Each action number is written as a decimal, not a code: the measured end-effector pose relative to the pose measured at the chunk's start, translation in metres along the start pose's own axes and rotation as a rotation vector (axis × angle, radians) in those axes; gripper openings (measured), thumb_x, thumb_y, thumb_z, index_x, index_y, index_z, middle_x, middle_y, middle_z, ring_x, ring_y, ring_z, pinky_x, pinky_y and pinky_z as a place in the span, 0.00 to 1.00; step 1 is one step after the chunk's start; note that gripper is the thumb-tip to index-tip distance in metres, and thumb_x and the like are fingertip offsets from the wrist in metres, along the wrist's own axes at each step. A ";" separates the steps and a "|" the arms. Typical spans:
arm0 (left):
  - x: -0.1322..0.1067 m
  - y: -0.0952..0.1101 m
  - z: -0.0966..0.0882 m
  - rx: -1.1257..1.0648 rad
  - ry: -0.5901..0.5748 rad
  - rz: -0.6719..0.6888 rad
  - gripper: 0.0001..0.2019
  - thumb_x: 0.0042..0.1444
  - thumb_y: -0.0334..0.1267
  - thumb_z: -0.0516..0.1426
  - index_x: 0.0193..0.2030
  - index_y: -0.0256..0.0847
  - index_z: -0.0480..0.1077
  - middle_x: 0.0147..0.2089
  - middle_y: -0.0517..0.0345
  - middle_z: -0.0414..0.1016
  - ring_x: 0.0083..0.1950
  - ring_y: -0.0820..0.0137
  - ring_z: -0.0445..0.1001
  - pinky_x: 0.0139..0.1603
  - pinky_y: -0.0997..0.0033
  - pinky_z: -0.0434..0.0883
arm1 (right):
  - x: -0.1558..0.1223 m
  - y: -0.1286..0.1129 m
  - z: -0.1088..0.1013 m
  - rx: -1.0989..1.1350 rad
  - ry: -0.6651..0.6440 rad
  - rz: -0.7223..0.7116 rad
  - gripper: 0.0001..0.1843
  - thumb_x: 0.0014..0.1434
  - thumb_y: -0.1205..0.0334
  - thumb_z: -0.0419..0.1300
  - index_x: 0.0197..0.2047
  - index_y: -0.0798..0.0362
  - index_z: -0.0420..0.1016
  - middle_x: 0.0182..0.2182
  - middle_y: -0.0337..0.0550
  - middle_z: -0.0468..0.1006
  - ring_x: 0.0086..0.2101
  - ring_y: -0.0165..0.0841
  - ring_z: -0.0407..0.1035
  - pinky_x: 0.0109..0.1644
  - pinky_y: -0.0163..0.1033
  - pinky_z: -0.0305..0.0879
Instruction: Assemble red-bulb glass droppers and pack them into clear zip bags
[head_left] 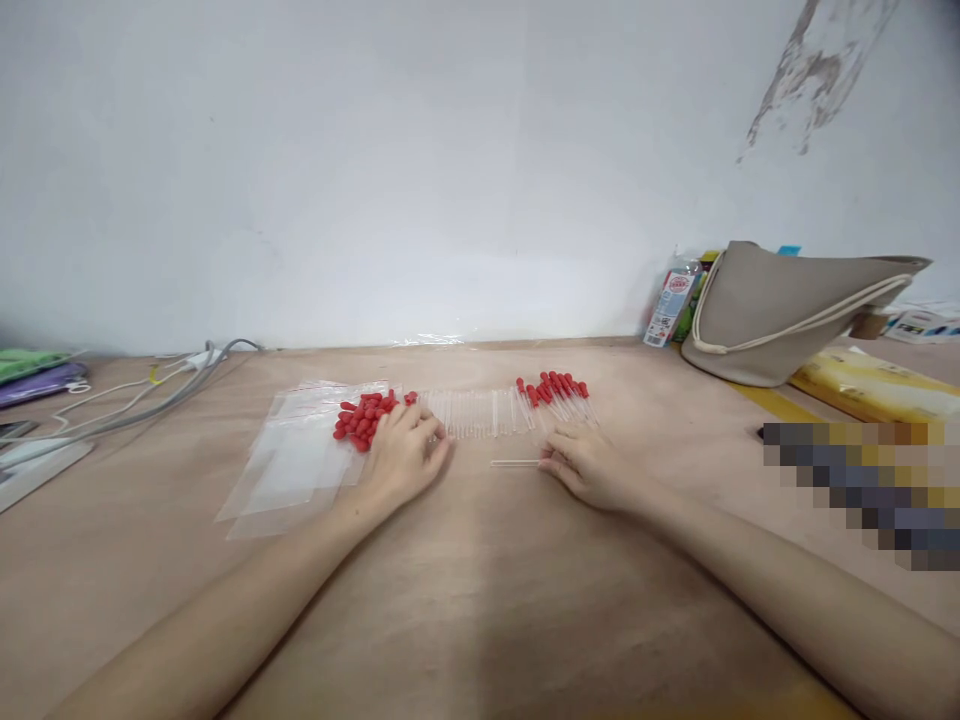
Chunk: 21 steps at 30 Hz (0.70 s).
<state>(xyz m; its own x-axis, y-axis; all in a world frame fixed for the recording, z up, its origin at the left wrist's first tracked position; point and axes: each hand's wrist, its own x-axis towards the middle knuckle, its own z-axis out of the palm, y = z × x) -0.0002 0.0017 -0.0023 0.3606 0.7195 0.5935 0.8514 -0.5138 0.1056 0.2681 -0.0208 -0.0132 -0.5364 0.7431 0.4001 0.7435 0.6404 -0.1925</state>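
My left hand [405,452] rests on the wooden table [480,600] with fingers curled at the edge of a pile of small red rubber caps [364,415]; whether it grips one is hidden. My right hand [589,465] lies to the right, fingertips pinched on the end of a single clear glass tube [514,463] lying flat. Behind both hands a row of clear tubes [480,412] stretches across. At its right end lie several tubes fitted with red caps [555,392].
A stack of clear plastic bags [289,460] lies left of the red caps. Grey cables [150,395] and coloured items sit far left. A beige bag [780,310] with rope handle, a small packet [671,300] and a yellow package [870,390] stand at the right by the wall.
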 end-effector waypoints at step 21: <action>0.030 -0.039 -0.017 -0.129 0.037 -0.040 0.03 0.52 0.37 0.54 0.33 0.42 0.67 0.34 0.55 0.67 0.38 0.65 0.66 0.40 0.64 0.63 | 0.009 -0.018 0.025 0.289 0.070 0.073 0.03 0.55 0.66 0.53 0.29 0.54 0.65 0.29 0.41 0.69 0.31 0.30 0.63 0.34 0.35 0.59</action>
<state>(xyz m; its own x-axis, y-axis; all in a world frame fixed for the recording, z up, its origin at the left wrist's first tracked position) -0.0289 0.0353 0.0254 0.3111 0.7243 0.6153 0.8079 -0.5425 0.2301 0.2401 -0.0203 -0.0280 -0.4496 0.7802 0.4350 0.6293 0.6222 -0.4656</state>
